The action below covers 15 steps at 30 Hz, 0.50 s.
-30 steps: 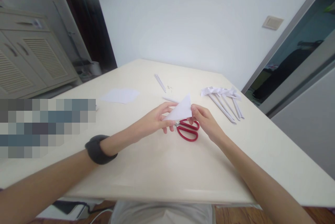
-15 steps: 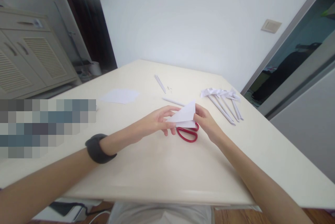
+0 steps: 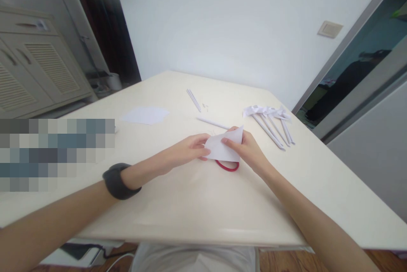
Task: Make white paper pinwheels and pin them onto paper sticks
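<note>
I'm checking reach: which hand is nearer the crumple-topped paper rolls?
Right. The right hand is just left of the paper rolls; the left hand is farther left.

head view | from wearer's head | faces forward, down | near table (image 3: pixel 190 204) | wall (image 3: pixel 222 26) beyond

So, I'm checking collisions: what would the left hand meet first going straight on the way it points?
The left hand would first meet the white paper it seems to touch; beyond lies the right hand, though depth is unclear.
</note>
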Available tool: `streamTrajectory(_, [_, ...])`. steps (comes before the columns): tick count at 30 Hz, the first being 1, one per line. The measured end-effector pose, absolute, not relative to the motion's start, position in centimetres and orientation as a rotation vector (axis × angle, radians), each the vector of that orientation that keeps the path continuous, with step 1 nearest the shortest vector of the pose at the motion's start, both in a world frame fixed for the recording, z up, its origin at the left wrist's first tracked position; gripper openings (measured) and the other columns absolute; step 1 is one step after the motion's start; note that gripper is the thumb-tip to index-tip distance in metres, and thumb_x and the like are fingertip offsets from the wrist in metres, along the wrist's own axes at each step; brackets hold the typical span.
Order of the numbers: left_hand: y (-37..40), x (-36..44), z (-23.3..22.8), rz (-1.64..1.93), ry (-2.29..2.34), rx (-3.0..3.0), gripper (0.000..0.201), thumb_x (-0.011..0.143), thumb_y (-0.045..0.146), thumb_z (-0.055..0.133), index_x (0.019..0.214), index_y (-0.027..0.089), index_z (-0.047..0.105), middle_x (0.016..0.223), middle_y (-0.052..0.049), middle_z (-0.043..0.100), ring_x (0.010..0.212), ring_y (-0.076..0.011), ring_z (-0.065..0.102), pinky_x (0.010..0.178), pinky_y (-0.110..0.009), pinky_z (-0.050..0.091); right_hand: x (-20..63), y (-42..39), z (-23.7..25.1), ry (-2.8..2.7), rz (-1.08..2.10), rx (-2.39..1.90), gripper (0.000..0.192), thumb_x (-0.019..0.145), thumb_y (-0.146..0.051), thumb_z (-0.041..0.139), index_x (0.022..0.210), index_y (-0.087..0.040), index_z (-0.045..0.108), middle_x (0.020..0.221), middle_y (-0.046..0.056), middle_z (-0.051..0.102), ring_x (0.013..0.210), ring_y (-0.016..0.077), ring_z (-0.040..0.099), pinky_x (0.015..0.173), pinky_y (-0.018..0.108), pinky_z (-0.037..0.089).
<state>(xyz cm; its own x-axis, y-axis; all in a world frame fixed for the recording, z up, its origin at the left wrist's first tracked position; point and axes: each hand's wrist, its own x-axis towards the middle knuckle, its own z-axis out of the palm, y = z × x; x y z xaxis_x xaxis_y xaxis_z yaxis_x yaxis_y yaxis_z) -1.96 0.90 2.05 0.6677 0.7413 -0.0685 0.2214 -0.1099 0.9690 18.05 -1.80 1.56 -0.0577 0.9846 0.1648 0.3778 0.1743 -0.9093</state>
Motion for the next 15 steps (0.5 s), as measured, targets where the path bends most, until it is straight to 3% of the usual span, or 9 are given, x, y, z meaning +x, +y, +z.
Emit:
streamTrajectory(6, [0.5, -2.0, 2.5, 0.523, 0.862, 1.647, 0.021, 0.076, 0.034, 0.055, 0.093, 0.021, 0.059, 0.1, -0.004, 0.063, 0.094, -0.0202, 0.059, 0.079, -0.029, 0.045, 17.4, -2.6, 1.9, -1.701, 0.751, -1.346, 0.015, 0.078, -0.033, 0.054, 0.083, -0.019, 0.055, 0.08, 0.001, 0.06, 0.069, 0.0145, 0.054, 0.058, 0.024, 0.039])
streamTrajectory(10, [0.6, -2.1, 2.3, 0.539, 0.893, 1.691, 0.027, 0.074, 0.041, 0.057, 0.088, 0.019, 0.062, 0.092, -0.005, 0.066, 0.087, -0.0227, 0.06, 0.07, -0.029, 0.045, 17.1, -2.8, 1.8, -1.79, 0.665, -1.344, 0.015, 0.08, -0.033, 0.052, 0.083, -0.019, 0.055, 0.078, 0.001, 0.06, 0.07, 0.0155, 0.054, 0.058, 0.025, 0.04])
streamTrajectory(15, [0.8, -2.2, 1.8, 0.569, 0.835, 1.676, 0.03, 0.074, 0.043, 0.059, 0.089, 0.018, 0.067, 0.089, -0.006, 0.069, 0.085, -0.0237, 0.062, 0.071, -0.03, 0.045, 16.8, -2.8, 1.4, -1.914, 0.43, -1.312, 0.012, 0.083, -0.029, 0.05, 0.087, -0.019, 0.055, 0.088, 0.004, 0.062, 0.078, 0.0182, 0.056, 0.065, 0.028, 0.042])
